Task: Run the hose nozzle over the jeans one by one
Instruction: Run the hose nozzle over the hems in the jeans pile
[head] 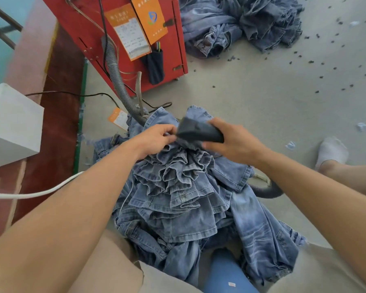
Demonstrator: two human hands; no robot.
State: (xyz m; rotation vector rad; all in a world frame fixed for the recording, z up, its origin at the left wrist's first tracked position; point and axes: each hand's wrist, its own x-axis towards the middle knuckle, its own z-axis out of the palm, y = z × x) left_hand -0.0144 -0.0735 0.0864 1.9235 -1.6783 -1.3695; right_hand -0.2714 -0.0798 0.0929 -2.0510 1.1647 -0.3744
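Observation:
A stack of blue jeans [178, 193] lies between my knees, the leg hems fanned out in ruffled layers. My right hand [235, 140] grips a dark grey hose nozzle [197, 132] and holds its wide mouth against the top hem of the stack. My left hand [156, 138] pinches that same hem just left of the nozzle's mouth. The nozzle is motion-blurred. A grey ribbed hose [116, 79] runs from the red machine down behind the jeans, and another stretch of hose [266, 190] shows at the right of the stack.
A red machine cabinet [118, 39] with orange cards stands at the back. A second heap of jeans [241, 24] lies on the grey floor beyond it. Dark lint bits are scattered at the right. A white box [11, 125] and a white cable [36, 193] are at the left.

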